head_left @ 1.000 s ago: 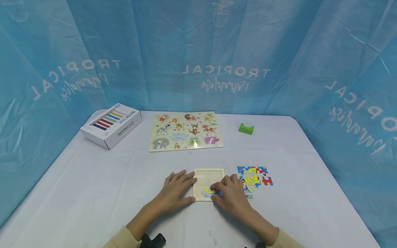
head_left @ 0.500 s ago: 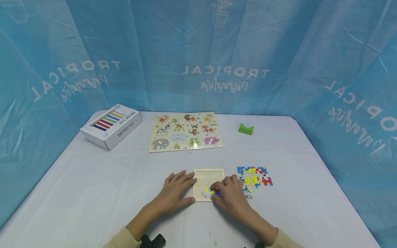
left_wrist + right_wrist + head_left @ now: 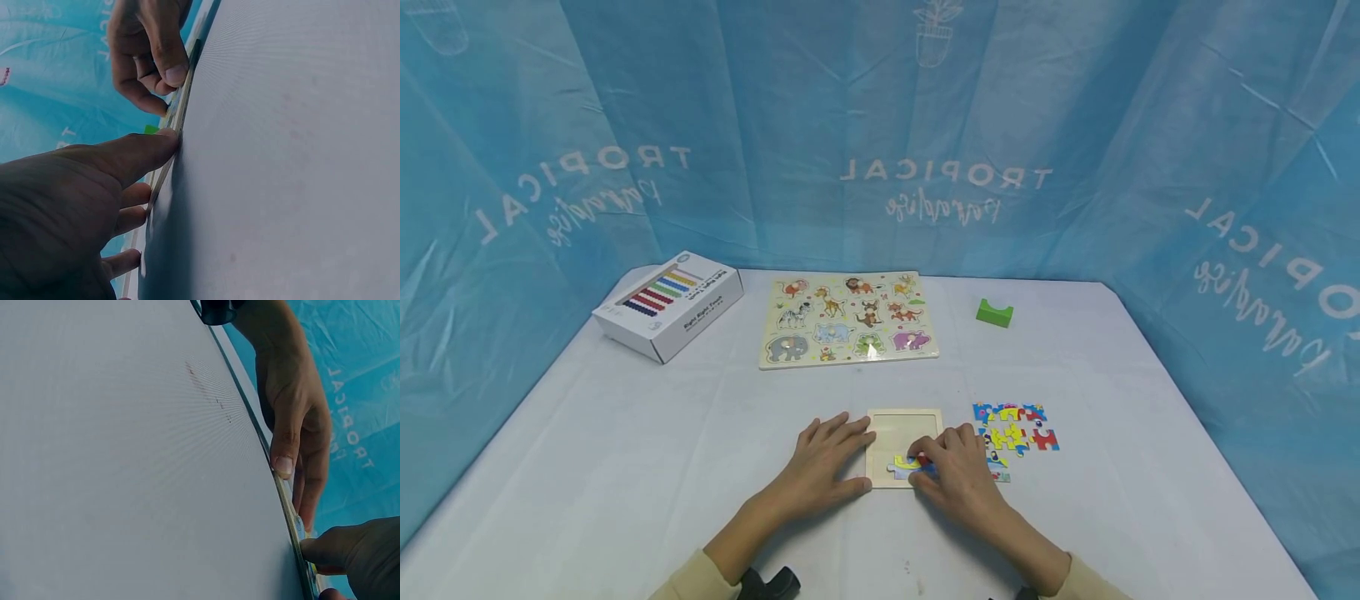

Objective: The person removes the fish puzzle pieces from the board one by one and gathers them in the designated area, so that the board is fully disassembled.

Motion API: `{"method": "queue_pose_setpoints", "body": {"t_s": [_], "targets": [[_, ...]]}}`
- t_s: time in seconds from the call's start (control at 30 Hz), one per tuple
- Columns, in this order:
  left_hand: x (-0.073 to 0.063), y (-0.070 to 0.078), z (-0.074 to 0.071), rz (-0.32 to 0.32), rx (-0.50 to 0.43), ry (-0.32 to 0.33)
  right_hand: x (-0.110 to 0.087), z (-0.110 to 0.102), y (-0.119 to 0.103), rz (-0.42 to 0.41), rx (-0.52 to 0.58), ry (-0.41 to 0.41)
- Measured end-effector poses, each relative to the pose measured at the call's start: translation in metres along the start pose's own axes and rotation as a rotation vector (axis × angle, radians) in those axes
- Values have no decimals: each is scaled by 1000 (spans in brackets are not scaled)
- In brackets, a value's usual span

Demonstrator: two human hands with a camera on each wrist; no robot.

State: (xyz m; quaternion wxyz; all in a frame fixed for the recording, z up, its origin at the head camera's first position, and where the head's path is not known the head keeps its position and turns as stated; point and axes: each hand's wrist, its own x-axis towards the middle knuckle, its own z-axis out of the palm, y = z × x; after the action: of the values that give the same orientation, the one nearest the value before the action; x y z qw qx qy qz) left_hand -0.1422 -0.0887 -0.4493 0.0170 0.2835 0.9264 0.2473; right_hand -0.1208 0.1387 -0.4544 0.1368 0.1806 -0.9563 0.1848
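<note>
A small square wooden puzzle tray [image 3: 891, 429] lies on the white tablecloth in the head view. My left hand [image 3: 820, 471] is spread beside it, with thumb and fingertips touching the tray's left edge. Over the tray's lower right corner, my right hand [image 3: 958, 475] has thumb and index finger curled together, pinching a jigsaw piece [image 3: 922, 459] coloured red, yellow and blue. Left of that sits another blue-and-yellow piece [image 3: 900, 468] along the bottom rim. Both wrist views show the tray edge-on; the right fingers partly hide the pinched piece.
Several loose jigsaw pieces [image 3: 1015, 436] lie right of the tray, some behind the right hand. Farther back are an animal peg puzzle board [image 3: 850, 321], a green notched block [image 3: 995, 313] and a white toy box [image 3: 670, 304]. A blue curtain [image 3: 880, 225] surrounds the table.
</note>
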Motion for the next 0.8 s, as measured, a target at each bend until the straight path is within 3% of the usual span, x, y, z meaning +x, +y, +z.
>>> {"method": "queue_pose_setpoints", "body": {"t_s": [0.57,0.8], "targets": [[-1,0,1,-4,-1,-5,-3,-1,3,12,70,-38],[-1,0,0,-7,6,0,-3,1,4,-22,38,2]]}}
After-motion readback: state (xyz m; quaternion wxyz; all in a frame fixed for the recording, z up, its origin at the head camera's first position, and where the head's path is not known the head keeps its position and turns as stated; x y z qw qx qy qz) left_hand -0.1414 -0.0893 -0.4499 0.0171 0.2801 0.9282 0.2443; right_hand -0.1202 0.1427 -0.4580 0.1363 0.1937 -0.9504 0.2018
